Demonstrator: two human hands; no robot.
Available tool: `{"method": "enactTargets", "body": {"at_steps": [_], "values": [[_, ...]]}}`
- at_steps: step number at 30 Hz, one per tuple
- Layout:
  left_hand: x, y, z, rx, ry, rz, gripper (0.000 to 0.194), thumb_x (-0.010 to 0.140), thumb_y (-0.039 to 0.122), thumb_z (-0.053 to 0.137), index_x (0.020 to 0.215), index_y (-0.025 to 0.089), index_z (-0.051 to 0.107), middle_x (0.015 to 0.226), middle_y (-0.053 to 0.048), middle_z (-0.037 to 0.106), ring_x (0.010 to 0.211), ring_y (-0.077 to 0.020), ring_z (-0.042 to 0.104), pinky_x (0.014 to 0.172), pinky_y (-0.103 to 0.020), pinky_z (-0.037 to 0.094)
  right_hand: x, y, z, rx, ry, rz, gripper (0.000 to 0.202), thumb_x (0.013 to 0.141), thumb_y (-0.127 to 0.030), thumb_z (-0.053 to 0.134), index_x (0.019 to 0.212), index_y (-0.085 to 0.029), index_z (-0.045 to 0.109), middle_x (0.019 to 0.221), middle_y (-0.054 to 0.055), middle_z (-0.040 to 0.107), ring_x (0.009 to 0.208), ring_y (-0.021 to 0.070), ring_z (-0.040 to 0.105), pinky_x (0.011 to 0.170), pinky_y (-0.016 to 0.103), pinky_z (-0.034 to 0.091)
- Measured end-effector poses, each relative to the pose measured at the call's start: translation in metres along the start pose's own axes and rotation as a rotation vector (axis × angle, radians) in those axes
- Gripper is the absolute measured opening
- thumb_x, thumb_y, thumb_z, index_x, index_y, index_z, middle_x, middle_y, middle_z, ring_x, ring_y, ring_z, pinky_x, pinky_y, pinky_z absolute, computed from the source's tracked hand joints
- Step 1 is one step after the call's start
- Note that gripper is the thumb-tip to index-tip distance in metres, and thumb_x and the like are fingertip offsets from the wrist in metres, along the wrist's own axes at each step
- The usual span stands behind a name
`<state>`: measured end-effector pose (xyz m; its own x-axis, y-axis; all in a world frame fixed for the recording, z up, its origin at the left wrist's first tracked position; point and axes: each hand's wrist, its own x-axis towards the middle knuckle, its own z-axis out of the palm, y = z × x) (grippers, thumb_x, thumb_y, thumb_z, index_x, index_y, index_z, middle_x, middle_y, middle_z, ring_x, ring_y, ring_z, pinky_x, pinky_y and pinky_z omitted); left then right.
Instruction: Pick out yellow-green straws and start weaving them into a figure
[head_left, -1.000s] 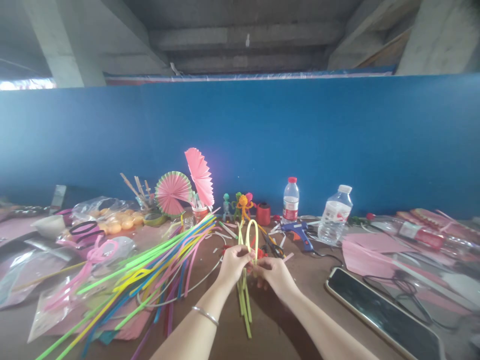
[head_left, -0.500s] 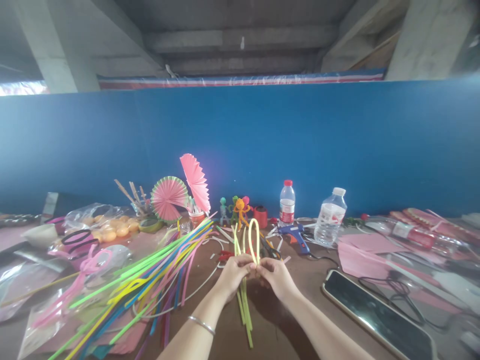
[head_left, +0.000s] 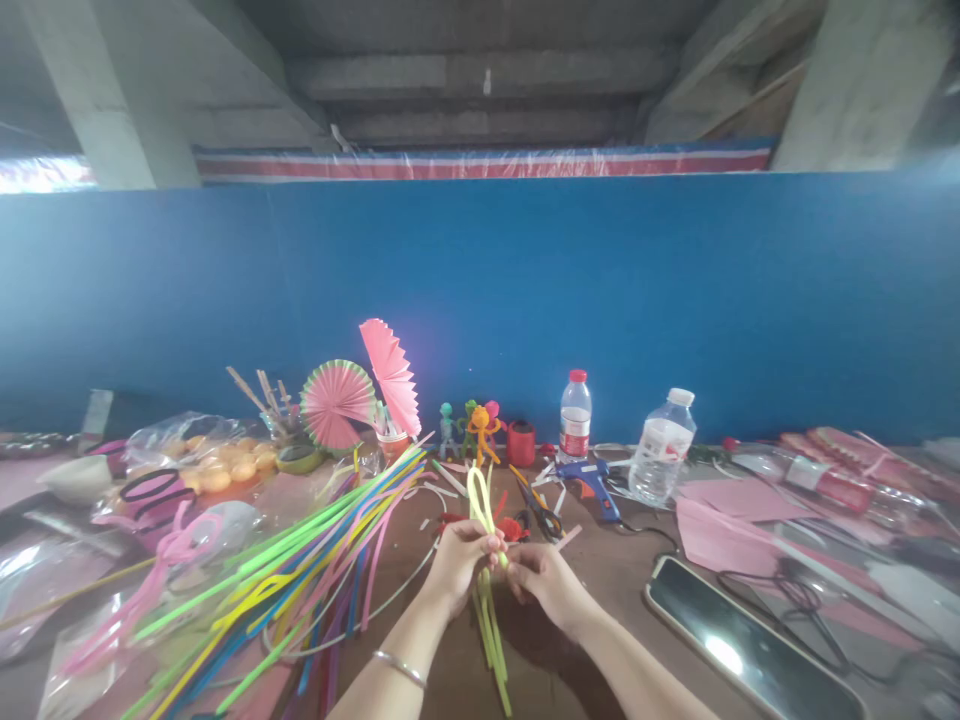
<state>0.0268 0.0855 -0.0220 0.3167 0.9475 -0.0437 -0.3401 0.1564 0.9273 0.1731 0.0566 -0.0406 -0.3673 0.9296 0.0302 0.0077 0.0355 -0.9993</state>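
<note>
Pale yellow pipe cleaners (head_left: 491,630) run down between my hands, with a bent loop standing above my fingers. My left hand (head_left: 465,562) is closed round them just below the loop, and a silver bangle circles that wrist. My right hand (head_left: 544,585) pinches the strands a little lower, at the right side. Fingers cover the place where the strands meet. Behind the loop stand small figures, an orange one (head_left: 481,425) in front. Red pieces (head_left: 514,528) and dark-handled scissors (head_left: 547,520) lie just beyond my right hand.
Many coloured pipe cleaners (head_left: 300,555) spread across the left. Pink paper fans (head_left: 337,403) stand behind them. A blue glue gun (head_left: 592,478), two bottles (head_left: 575,420) and a phone (head_left: 750,640) lie or stand to the right. A blue partition (head_left: 480,270) rises behind the table.
The loop has moved left and down and looks narrower, leaning left. My left hand has come over the strands below it, while my right hand has moved lower. The view has tilted slightly up.
</note>
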Motion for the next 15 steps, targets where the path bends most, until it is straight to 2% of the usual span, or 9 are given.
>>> {"method": "enactTargets", "body": {"at_steps": [4, 8, 11, 14, 15], "values": [[-0.002, -0.002, 0.002, 0.025, 0.099, 0.034, 0.025, 0.056, 0.023, 0.073, 0.065, 0.005, 0.058, 0.061, -0.006, 0.056, 0.048, -0.0058, 0.045, 0.048, -0.016, 0.034, -0.002, -0.002, 0.003, -0.044, 0.023, 0.010, 0.034, 0.077, -0.038, 0.046, 0.075, -0.005, 0.050, 0.057, 0.003, 0.044, 0.049, 0.0044, 0.038, 0.051, 0.017, 0.029], [0.000, 0.003, 0.004, 0.091, 0.178, 0.049, 0.028, 0.062, 0.029, 0.070, 0.065, 0.004, 0.058, 0.056, -0.005, 0.054, 0.048, -0.0056, 0.046, 0.049, -0.016, 0.035, -0.007, -0.006, 0.006, -0.151, 0.138, 0.027, 0.024, 0.077, -0.028, 0.042, 0.073, -0.007, 0.051, 0.061, 0.003, 0.046, 0.055, 0.0047, 0.039, 0.054, 0.016, 0.029], [0.015, 0.014, 0.011, 0.116, 0.161, -0.011, 0.029, 0.059, 0.028, 0.072, 0.065, 0.004, 0.058, 0.057, -0.006, 0.054, 0.048, -0.0066, 0.046, 0.049, -0.017, 0.036, -0.006, -0.004, 0.004, -0.234, 0.260, 0.050, 0.027, 0.079, -0.032, 0.041, 0.071, -0.008, 0.049, 0.066, 0.003, 0.048, 0.061, 0.0049, 0.041, 0.058, 0.015, 0.031], [0.039, 0.018, 0.021, 0.106, 0.127, -0.097, 0.030, 0.055, 0.026, 0.074, 0.064, 0.003, 0.057, 0.057, -0.007, 0.055, 0.048, -0.0086, 0.047, 0.048, -0.019, 0.039, -0.006, 0.000, -0.001, -0.197, 0.256, 0.172, 0.025, 0.079, -0.029, 0.038, 0.067, -0.008, 0.045, 0.059, 0.003, 0.048, 0.056, 0.0044, 0.041, 0.055, 0.015, 0.031], [0.046, 0.016, 0.023, 0.093, 0.127, -0.128, 0.033, 0.055, 0.029, 0.074, 0.064, 0.004, 0.056, 0.054, -0.006, 0.052, 0.045, -0.0078, 0.045, 0.046, -0.019, 0.037, -0.006, 0.001, -0.002, -0.193, 0.297, 0.220, 0.026, 0.080, -0.029, 0.036, 0.070, -0.008, 0.046, 0.058, 0.003, 0.049, 0.053, 0.0042, 0.041, 0.054, 0.015, 0.032]]}}
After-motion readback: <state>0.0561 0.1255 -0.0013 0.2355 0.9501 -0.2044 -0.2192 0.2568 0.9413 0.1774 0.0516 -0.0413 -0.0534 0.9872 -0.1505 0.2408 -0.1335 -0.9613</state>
